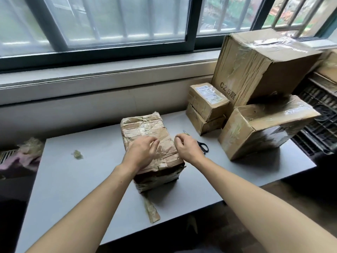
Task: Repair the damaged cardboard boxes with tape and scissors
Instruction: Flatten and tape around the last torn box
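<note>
Grey table (76, 179) by window, both hands (141, 152) picking at crinkly taped box (145, 132), scissors (202, 146) waiting, more boxes (255, 70) left.

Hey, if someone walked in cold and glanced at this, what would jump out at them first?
Most likely the crumpled, tape-covered box in the middle of the grey table, with the left hand resting on its top and the right hand at its right edge, fingers curled. Next, the stack of cardboard boxes at the right by the window. Black-handled scissors lie just behind the right hand.
</note>
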Available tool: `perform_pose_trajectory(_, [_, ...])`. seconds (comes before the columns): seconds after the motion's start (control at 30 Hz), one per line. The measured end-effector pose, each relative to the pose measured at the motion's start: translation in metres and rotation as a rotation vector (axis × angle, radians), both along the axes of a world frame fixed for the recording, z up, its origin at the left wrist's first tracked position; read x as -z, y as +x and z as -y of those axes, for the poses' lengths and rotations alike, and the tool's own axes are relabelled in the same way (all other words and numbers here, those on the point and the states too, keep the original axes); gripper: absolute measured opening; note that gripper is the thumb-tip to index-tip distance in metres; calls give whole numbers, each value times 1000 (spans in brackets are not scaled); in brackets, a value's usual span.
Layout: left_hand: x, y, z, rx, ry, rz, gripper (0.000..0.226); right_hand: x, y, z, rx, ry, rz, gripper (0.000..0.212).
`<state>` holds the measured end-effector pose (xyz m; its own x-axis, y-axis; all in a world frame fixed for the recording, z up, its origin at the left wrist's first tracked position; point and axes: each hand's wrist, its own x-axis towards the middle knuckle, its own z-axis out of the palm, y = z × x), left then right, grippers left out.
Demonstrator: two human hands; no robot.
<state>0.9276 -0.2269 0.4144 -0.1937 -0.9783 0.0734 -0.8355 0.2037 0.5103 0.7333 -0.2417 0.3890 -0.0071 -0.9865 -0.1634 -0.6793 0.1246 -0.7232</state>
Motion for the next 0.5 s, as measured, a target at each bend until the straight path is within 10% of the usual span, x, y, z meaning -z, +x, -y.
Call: perform_pose_trajectory(0.5, [-2, -37, 32, -139, 102, 58, 21, 80, -26, 82, -415, 196, -408, 35])
